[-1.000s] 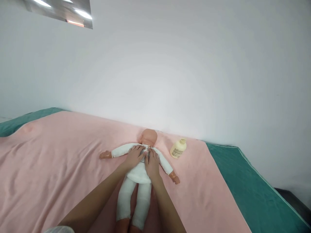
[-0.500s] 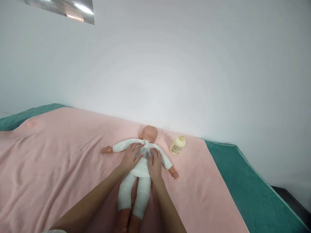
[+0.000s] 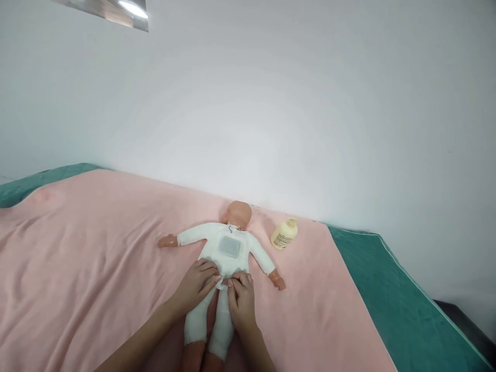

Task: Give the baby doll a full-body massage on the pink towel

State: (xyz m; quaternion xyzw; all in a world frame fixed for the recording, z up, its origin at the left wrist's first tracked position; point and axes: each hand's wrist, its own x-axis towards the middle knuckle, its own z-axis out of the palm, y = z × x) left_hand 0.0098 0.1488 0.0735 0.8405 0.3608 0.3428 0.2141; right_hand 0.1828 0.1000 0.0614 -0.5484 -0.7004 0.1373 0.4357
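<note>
A baby doll [image 3: 228, 266] with a white cloth body lies stretched out on a pink blanket, its bare head [image 3: 238, 213] toward the wall. No facial features show. A grey rectangular patch [image 3: 229, 247] is visible on its torso. At the lower edge of the torso, my left hand [image 3: 200, 281] has its fingers curled and pinches the white cloth. Close beside it, my right hand [image 3: 242, 299] grips the same cloth on the other side, thumb against bent fingers. The fingertips nearly meet at the middle.
A pale yellow bottle [image 3: 284, 234] stands to the right of the doll's head. The pink blanket [image 3: 104, 248] lies over a green cover [image 3: 399, 289] that shows at both sides. A white wall [image 3: 248, 103] rises directly behind.
Both hands have slid down from the upper torso to its lower edge, uncovering the grey patch. Their fingers, flat before, are now bent onto the cloth.
</note>
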